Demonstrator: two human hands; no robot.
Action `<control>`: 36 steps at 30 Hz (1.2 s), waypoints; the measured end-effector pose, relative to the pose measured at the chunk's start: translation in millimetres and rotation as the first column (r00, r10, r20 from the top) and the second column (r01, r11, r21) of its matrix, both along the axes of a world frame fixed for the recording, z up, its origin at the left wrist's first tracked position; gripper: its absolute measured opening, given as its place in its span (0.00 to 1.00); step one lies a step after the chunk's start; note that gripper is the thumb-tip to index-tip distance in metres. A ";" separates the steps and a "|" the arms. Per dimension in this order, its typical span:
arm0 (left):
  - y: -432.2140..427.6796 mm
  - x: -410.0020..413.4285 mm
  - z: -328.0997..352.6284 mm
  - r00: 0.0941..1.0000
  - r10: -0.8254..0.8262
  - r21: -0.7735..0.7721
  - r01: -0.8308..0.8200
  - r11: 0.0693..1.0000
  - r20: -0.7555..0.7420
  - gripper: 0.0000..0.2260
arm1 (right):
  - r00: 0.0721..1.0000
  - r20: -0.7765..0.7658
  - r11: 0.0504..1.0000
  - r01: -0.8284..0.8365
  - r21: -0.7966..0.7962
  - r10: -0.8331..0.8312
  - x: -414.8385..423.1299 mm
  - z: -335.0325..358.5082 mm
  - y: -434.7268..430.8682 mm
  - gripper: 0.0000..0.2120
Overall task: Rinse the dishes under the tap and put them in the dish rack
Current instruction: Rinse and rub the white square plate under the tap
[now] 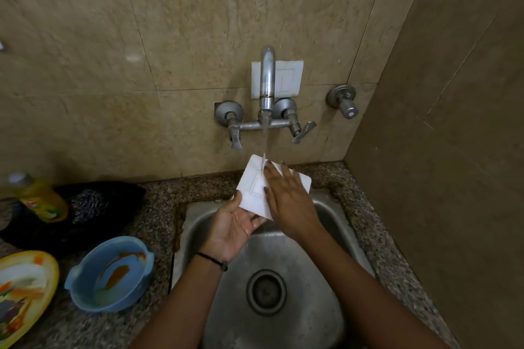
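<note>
Two bare arms reach over a metal sink (326, 278), and its round drain (266, 292) sits below the hands, closer to the person. Down and well to the left of the hold, a blue bowl (110, 275) with brown smears and a yellow plate (25, 289) sit on the speckled counter (158, 207). The left hand (232, 225) is turned palm up and holds a white square plate (253, 178) by its near corner, thumb on top and fingers under it. The right hand (286, 195) lies flat on top of the plate, just right of that hold, its fingers straight and gripping nothing. The plate is tipped up over the back of the sink. Far left of the hold stand a yellow bottle (39, 198) and a dark cloth (99, 207). Water (265, 136) falls onto the plate's far edge, just past the right hand. It comes from a metal tap (267, 79) on the wall above the held plate. A white switch (289, 79) is behind the tap.
</note>
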State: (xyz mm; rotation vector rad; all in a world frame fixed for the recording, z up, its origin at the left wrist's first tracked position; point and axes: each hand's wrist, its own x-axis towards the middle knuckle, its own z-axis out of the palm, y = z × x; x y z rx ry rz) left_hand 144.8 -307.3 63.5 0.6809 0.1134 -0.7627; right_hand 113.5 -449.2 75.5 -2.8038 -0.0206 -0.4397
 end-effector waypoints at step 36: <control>32.5 -3.7 12.7 0.917 -0.313 0.372 0.209 0.904 0.246 0.21 | 0.912 -0.276 0.841 -0.120 0.528 0.303 18.8 31.8 -23.5 0.15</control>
